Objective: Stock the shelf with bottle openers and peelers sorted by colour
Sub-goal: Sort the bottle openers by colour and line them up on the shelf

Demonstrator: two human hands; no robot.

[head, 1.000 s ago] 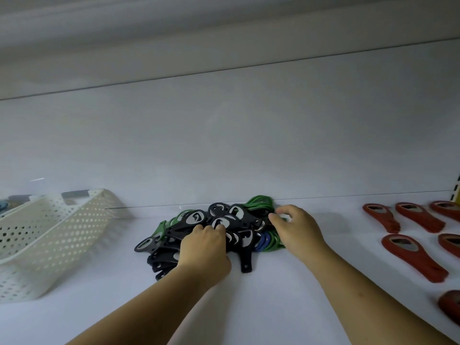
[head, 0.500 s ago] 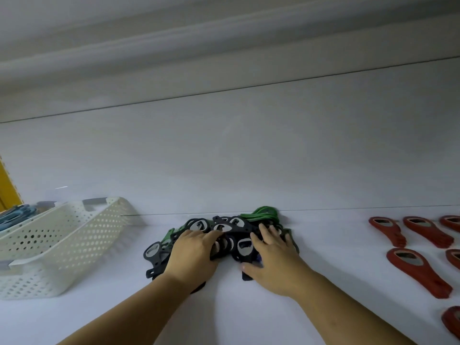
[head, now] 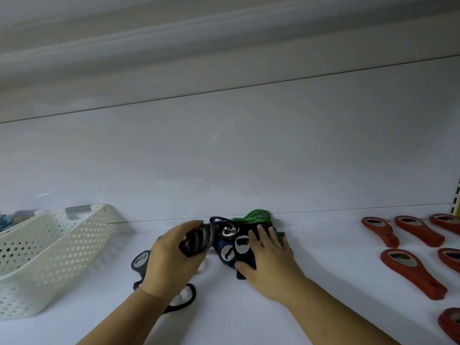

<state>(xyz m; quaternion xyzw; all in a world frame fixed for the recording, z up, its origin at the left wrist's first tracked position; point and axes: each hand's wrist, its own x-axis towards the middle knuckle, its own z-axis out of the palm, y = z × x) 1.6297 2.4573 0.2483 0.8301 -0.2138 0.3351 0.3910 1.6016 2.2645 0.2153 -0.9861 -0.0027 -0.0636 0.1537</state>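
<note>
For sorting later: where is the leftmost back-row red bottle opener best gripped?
Probably pinch the red bottle opener across its narrower handle, coming from above on the front side: it lies flat, round head toward the back wall, handle toward the front, apart from its neighbours.

White shelf (head: 331,255), flat, meeting a white back panel (head: 249,158). Left: white perforated basket (head: 62,250) standing on the shelf, its far corner near the panel. Centre, close to the panel: heap of black openers (head: 241,246), green ones (head: 256,216) at the back, a dark blue one (head: 225,255) among them. One grey-black opener (head: 139,262) lies just left of the heap; a black loop (head: 185,301) lies nearer the front, type unclear. Right, well apart from the heap: red openers (head: 413,272) flat in rows, separate, heads toward the panel.
</note>
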